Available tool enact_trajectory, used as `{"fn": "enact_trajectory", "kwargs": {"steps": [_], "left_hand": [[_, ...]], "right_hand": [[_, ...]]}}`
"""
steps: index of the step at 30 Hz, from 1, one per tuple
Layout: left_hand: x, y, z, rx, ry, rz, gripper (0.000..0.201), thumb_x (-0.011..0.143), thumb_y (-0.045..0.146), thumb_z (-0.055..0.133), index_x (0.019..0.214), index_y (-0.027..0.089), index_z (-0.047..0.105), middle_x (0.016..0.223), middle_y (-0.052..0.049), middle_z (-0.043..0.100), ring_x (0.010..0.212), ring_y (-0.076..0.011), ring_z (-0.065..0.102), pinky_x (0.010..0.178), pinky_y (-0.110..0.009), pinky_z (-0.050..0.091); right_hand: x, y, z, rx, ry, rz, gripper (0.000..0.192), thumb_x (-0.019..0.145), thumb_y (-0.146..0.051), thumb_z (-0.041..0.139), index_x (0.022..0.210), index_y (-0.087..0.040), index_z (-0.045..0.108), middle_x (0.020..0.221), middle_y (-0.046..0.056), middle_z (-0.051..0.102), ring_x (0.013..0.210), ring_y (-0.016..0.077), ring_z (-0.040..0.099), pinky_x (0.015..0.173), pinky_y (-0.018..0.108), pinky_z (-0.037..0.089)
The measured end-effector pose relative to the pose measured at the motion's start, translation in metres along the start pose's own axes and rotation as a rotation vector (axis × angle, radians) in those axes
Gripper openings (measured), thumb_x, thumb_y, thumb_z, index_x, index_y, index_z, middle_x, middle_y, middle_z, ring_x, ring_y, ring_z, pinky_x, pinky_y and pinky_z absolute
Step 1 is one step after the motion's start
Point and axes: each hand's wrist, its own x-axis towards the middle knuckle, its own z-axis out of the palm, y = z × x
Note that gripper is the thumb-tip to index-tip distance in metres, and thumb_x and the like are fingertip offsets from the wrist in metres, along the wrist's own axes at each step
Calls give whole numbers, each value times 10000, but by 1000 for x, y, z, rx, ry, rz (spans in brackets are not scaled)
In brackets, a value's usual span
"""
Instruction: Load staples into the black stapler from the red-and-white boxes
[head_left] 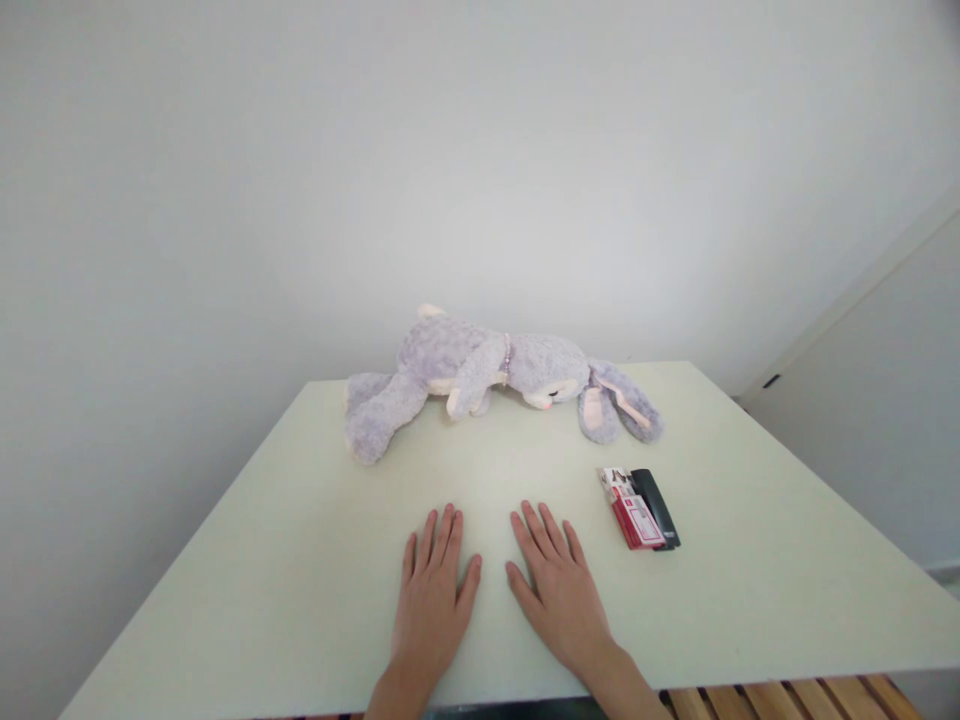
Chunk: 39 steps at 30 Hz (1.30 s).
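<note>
Small red-and-white card-like packets lie beside a black, elongated stapler-like object, right of and beyond the right hand. This and the left hand rest palm-down—each grip spread, empty—on the pale-green bench. Farther off: a lavender plush rabbit. Apparently a resting step; any grasp would first require lifting a hand.

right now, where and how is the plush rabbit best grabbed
Probably around the plush rabbit's torso, from the near side, with left hand and right hand together: it lies on its side, stretched left to right, front toward the hands, wall close behind. The torso looks thicker than the thin ears.
</note>
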Motion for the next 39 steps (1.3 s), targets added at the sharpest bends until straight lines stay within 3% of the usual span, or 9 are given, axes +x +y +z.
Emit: {"fn": "enact_trajectory", "kwargs": {"steps": [16,19,22,25,27,30,34,37,39], "left_hand": [[0,-1,2,6,11,-1,669,1039,426,446,1643,295,189,1701,-32,264,1579,-285,201,1246,-556,268],[1,-1,0,-42,33,-10,629,1030,406,471,1617,280,285,1666,-56,353,1544,-299,283,1231,-558,280],[5,6,-10,-157,23,-61,488,1029,356,464,1506,259,484,1478,-87,571,1370,-294,496,1141,-527,392],[15,31,-20,-377,-91,-36,378,1026,318,446,1355,278,628,1232,-72,688,1155,-261,606,1035,-459,470],[28,57,-21,-553,-211,35,361,1007,341,487,1322,288,653,1163,-58,715,1105,-249,625,1034,-426,468],[58,104,-12,-676,-323,75,415,1014,427,475,1376,280,615,1164,-46,739,1113,-238,647,1052,-392,448],[105,163,9,-678,-380,63,528,1071,513,262,1423,246,552,1212,-75,739,1108,-228,681,944,-345,478],[124,189,16,-648,-392,46,572,1060,576,246,1339,209,585,1230,-129,725,1106,-257,684,889,-343,472],[124,189,16,-621,-392,12,581,1051,604,246,1269,193,594,1176,-149,735,1056,-266,698,833,-335,468]], "right_hand": [[0,0,1,-16,-25,9,655,1035,-412,442,1643,-355,204,1711,-12,161,1586,293,152,1267,614,170],[1,-3,2,36,-39,22,643,1027,-405,465,1632,-348,256,1709,5,189,1585,302,155,1263,638,158],[1,0,-14,192,-69,8,567,1033,-397,466,1588,-320,382,1674,30,325,1567,283,238,1257,601,238],[0,33,-60,343,19,8,502,1040,-420,463,1527,-302,484,1630,44,418,1545,250,304,1238,514,335],[0,76,-98,297,215,59,485,1003,-473,522,1459,-313,566,1592,60,468,1514,286,354,1236,547,316],[1,149,-137,244,465,373,542,953,-544,553,1407,-255,615,1375,151,641,1235,309,616,999,491,542],[5,193,-136,508,210,576,608,927,-623,506,1313,-187,683,999,120,760,763,238,697,693,386,587],[10,178,-115,608,155,522,559,887,-637,565,1156,-185,755,925,87,779,800,250,699,733,370,585],[12,157,-103,638,140,478,542,883,-637,585,1134,-190,758,972,79,786,885,269,707,788,368,581]]}}
